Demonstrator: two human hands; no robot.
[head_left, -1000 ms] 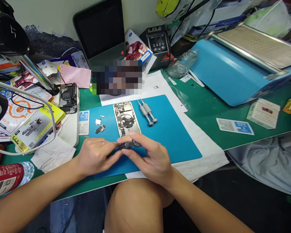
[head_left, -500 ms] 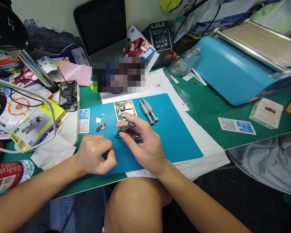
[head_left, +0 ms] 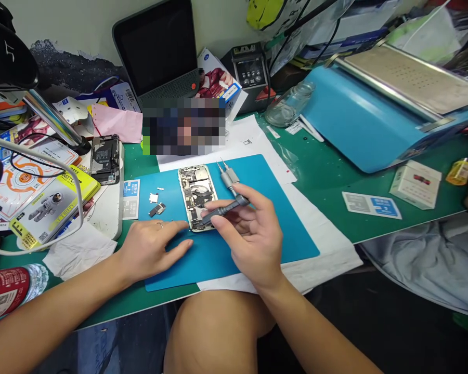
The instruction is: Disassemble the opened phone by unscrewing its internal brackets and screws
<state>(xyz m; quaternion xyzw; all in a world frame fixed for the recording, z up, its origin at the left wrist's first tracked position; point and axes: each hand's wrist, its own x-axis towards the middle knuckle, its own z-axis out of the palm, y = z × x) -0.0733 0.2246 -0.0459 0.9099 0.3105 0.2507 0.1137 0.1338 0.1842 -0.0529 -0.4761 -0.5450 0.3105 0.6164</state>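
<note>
An opened phone [head_left: 198, 189] lies on the blue mat [head_left: 281, 223], its inner parts and a dark round coil showing. My right hand [head_left: 257, 231] is closed on a dark grey screwdriver [head_left: 222, 210], held slanting over the phone's lower right part. Its tip is hard to make out. Fingers apart, my left hand [head_left: 152, 249] rests on the mat, holding nothing I can see; its index fingertip is close to the phone's lower left corner. Two more screwdrivers [head_left: 228, 176] lie beyond my right hand, which partly hides them. Small phone parts [head_left: 156, 209] sit left of the phone.
Another opened phone [head_left: 105, 158] lies on a white pad at left, beside a yellow battery box [head_left: 52, 208] and a lamp stand [head_left: 56, 119]. A bottle [head_left: 13, 291] is at the front left. A glass jar [head_left: 290, 104] and a blue machine [head_left: 359, 119] stand at back right.
My right hand has lifted and shifted right with the screwdriver, uncovering more of the phone. My left hand has gone from curled to having its index finger and thumb stretched out.
</note>
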